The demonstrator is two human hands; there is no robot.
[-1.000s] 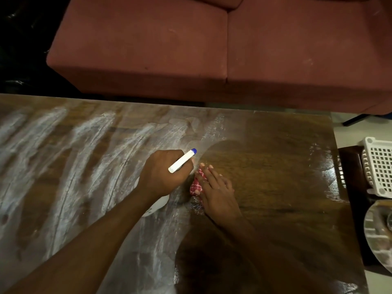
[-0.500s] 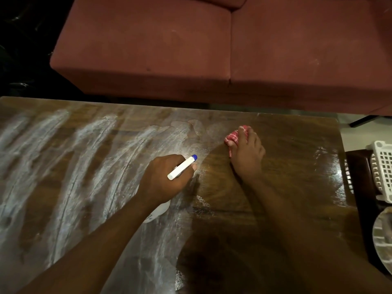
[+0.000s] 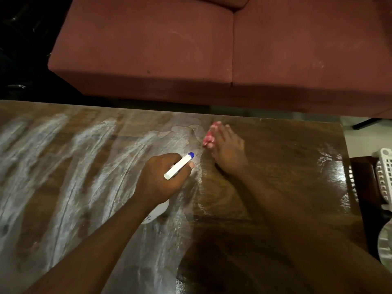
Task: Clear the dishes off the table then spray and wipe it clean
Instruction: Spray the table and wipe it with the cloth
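Note:
The dark wooden table (image 3: 275,187) is streaked with whitish spray film on its left and middle, while its right part looks glossy. My left hand (image 3: 163,181) grips a white spray bottle (image 3: 180,168) with a blue nozzle tip; the bottle's body shows below my wrist. My right hand (image 3: 229,149) presses a red-and-white checked cloth (image 3: 209,139) flat on the table near the far edge, to the right of the bottle. Most of the cloth is hidden under my fingers.
A maroon sofa (image 3: 212,49) stands just beyond the table's far edge. To the right of the table, a white perforated plastic basket (image 3: 385,179) and a round metal plate (image 3: 385,247) sit on a dark side stand.
My right hand has pushed the cloth away from me, from beside the bottle toward the far edge. My left hand with the bottle has stayed in place.

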